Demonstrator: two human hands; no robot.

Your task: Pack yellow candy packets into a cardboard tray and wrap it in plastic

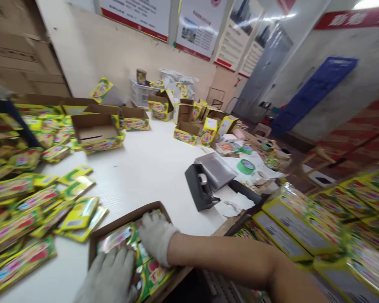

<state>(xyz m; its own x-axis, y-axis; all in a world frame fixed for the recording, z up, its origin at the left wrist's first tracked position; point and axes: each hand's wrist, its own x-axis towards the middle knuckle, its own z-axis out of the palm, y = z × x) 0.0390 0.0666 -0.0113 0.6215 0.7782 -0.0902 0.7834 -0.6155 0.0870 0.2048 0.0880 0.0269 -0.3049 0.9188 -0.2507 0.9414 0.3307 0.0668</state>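
The open carton is sitting on the near part of the white table, holding green and yellow packets. The left hand, gloved, is resting over the packets at the carton's near left; its fingers are lying extended and slightly spread, not visibly gripping anything. The right hand, also gloved, is resting over the packets toward the far right wall; its fingers are bending a little, but whether they are pinching a packet cannot be told, the tips being hidden.

Risks, in this inspector's judgement: the carton is apparently sitting close to the table's near edge, so a hard pull toward the body could be tipping it off. Uneven pressure from the two palms could be creasing a packet or bowing a wall (the gloves are probably dulling the touch). Loose packets are lying heaped on the left, a few of them just beside the carton; a careless sideways shove could be scattering these. A black tape dispenser is lying near the far right corner, where a sweeping right forearm could be catching it.
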